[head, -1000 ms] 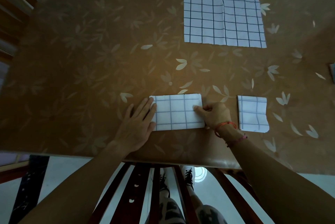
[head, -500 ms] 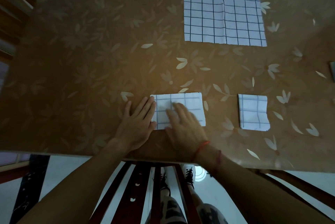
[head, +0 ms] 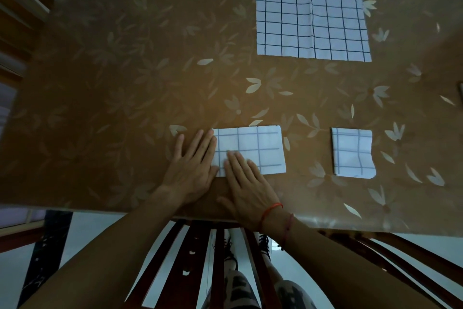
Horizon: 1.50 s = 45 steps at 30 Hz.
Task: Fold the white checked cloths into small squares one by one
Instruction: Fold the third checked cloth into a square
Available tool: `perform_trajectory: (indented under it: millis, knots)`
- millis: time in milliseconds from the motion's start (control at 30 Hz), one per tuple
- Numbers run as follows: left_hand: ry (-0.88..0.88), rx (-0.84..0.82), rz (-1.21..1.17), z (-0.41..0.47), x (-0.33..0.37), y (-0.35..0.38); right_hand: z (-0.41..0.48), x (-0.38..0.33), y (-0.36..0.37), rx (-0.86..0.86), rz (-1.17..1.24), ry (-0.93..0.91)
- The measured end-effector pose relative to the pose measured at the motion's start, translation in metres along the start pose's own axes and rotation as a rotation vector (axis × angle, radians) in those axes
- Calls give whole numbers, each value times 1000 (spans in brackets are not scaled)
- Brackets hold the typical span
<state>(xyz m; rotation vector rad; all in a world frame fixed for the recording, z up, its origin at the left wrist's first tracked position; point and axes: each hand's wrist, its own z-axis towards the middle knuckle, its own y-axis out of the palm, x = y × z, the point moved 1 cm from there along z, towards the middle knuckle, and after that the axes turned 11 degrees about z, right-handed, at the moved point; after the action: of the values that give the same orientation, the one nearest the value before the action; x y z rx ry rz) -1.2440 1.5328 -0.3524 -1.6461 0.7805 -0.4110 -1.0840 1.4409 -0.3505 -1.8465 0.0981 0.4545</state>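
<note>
Left hand (head: 193,168) and right hand (head: 246,183) lie flat, fingers straight, side by side at the table (head: 125,88) edge. Both press the strip (head: 260,146), left on its left end, right on its near-left part. It runs left to right, so the free end looks like the right hand's reach. A square (head: 350,153) sits right of it, and an open cloth (head: 310,8) lies far back.
</note>
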Motion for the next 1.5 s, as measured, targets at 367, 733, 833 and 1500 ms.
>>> perform_trajectory:
  millis: [367, 733, 833, 1500]
  knots:
    - [-31, -30, 25, 1, 2, -6, -53, 63, -18, 9, -77, 200]
    - [-70, -47, -28, 4, 1, -15, -40, 73, -44, 125, -17, 193]
    - [-84, -37, -42, 5, 0, -18, -14, 75, -67, 207, 35, 205]
    - [-116, -91, -148, 4, 3, -23, 96, 90, -111, -197, 253, 340]
